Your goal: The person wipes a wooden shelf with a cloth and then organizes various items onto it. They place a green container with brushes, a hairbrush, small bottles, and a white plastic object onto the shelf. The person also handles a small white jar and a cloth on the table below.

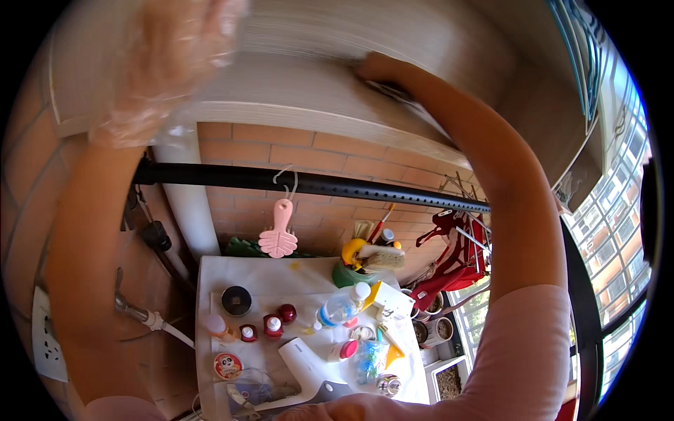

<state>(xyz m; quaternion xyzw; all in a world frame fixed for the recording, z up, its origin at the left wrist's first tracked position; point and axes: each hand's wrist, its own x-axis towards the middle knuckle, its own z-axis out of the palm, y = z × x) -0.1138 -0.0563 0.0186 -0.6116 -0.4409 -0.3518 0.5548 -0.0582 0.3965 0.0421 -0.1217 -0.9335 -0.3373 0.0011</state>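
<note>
The pale grey wooden wall cabinet [302, 91] hangs overhead above the brick wall, its long axis running left to right, its underside facing down toward the cluttered white table [210, 270]. The right hand [379, 69] presses on the cabinet's lower front edge; whether its fingers are closed cannot be told. The left hand [168, 63], in a clear plastic glove, lies blurred and spread open against the cabinet's left end.

The left hand [165, 63] is wrapped in a thin, clear, crinkled plastic glove that covers the fingers and ends at the wrist; below it the forearm is bare. The right hand [379, 69] wears no glove. Far down from its fingers, a soft pale pink short sleeve [523, 351] covers the upper arm.
</note>
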